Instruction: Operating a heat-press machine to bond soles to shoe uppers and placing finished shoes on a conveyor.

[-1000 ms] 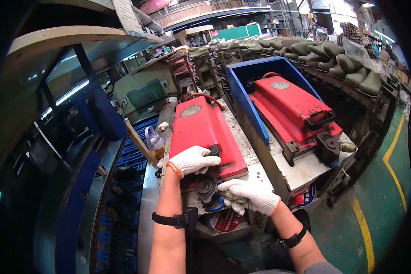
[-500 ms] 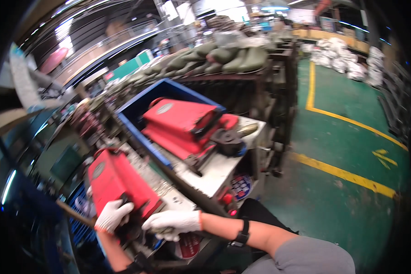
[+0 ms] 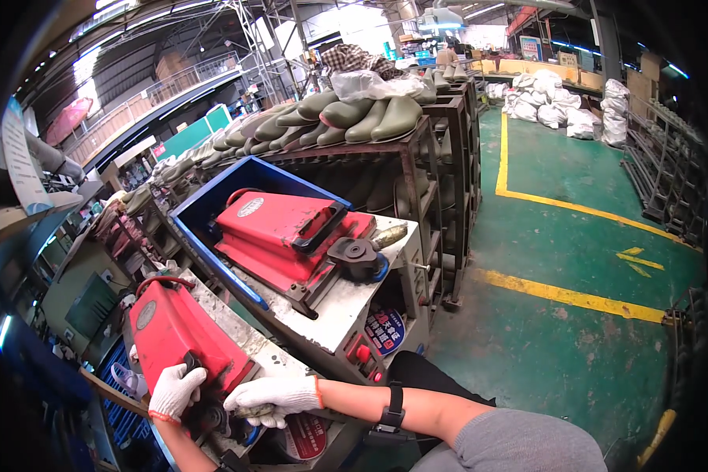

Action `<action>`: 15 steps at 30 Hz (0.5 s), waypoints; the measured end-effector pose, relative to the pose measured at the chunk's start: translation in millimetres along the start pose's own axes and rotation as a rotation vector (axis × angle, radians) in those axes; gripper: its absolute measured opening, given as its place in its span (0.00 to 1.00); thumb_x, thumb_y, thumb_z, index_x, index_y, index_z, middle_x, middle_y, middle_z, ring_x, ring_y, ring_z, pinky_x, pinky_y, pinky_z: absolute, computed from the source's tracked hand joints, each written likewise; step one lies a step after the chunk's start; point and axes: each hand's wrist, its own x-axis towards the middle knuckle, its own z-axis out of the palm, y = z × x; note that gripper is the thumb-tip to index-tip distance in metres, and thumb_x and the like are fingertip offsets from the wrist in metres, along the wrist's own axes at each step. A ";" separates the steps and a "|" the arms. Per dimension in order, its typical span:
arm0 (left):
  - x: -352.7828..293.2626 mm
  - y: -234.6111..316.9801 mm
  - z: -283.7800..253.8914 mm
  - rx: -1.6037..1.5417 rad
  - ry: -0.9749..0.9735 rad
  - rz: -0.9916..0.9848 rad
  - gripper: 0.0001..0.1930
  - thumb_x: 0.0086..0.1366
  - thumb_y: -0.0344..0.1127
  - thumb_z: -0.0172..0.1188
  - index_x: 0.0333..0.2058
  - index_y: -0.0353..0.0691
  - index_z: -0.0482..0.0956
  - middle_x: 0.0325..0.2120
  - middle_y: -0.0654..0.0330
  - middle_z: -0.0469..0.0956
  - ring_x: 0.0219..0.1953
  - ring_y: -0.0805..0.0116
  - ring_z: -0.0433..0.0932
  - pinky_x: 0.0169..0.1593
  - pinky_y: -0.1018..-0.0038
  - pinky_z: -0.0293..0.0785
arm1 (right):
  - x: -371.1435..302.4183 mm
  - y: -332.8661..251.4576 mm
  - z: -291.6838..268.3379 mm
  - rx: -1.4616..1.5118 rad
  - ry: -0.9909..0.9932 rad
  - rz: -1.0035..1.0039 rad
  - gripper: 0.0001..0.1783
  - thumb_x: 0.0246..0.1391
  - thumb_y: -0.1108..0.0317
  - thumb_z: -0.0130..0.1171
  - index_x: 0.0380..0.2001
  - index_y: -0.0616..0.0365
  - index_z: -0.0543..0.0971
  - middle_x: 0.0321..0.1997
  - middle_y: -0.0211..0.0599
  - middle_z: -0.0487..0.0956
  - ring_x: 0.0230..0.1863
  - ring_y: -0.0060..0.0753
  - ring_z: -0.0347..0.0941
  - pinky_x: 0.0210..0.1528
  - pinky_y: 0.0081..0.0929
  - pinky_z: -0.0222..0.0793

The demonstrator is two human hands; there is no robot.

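Two similar red-covered machines stand side by side on worn white benches. My left hand (image 3: 178,389), in a white knit glove with an orange cuff, is closed around a black handle (image 3: 192,362) at the near end of the left red machine (image 3: 182,325). Just right of it my gloved right hand (image 3: 269,399) is wrapped around a worn, mottled grip (image 3: 253,411), partly hidden by the fingers. A dark round part lies between the hands. The right red machine (image 3: 283,228) has a black handle, a dark round head (image 3: 355,250) and a similar worn grip (image 3: 391,235); neither hand touches it.
A blue tray (image 3: 212,263) borders the right machine. Green rubber boots (image 3: 362,122) lie heaped on a rusty rack behind. A red button (image 3: 363,353) sits on the bench front. White sacks (image 3: 543,98) are piled beyond the green floor (image 3: 543,259) with yellow lines.
My view has shifted, so the machines and both hands appear farther left and a little lower. Each hand keeps its hold, with little visible motion against the left machine.
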 end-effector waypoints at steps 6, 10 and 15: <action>0.6 -0.8 -0.1 0.002 0.001 0.007 0.16 0.67 0.45 0.68 0.27 0.38 0.80 0.16 0.62 0.78 0.16 0.74 0.73 0.23 0.75 0.67 | -0.2 1.4 0.3 0.010 0.000 -0.023 0.25 0.73 0.46 0.54 0.63 0.48 0.78 0.32 0.29 0.78 0.19 0.16 0.73 0.18 0.15 0.72; 1.0 -2.4 -0.6 0.003 0.001 0.007 0.16 0.67 0.45 0.68 0.27 0.38 0.80 0.16 0.62 0.78 0.16 0.74 0.73 0.23 0.75 0.68 | 3.5 4.1 -1.1 0.029 -0.014 -0.014 0.25 0.73 0.46 0.54 0.63 0.48 0.77 0.32 0.29 0.78 0.18 0.16 0.73 0.18 0.15 0.73; 1.3 -2.4 -0.5 0.007 0.004 0.005 0.17 0.67 0.45 0.68 0.27 0.37 0.80 0.16 0.62 0.77 0.17 0.74 0.73 0.23 0.74 0.68 | 3.2 5.4 -2.2 0.027 0.002 -0.020 0.25 0.74 0.47 0.53 0.63 0.49 0.77 0.32 0.29 0.78 0.19 0.16 0.73 0.18 0.15 0.73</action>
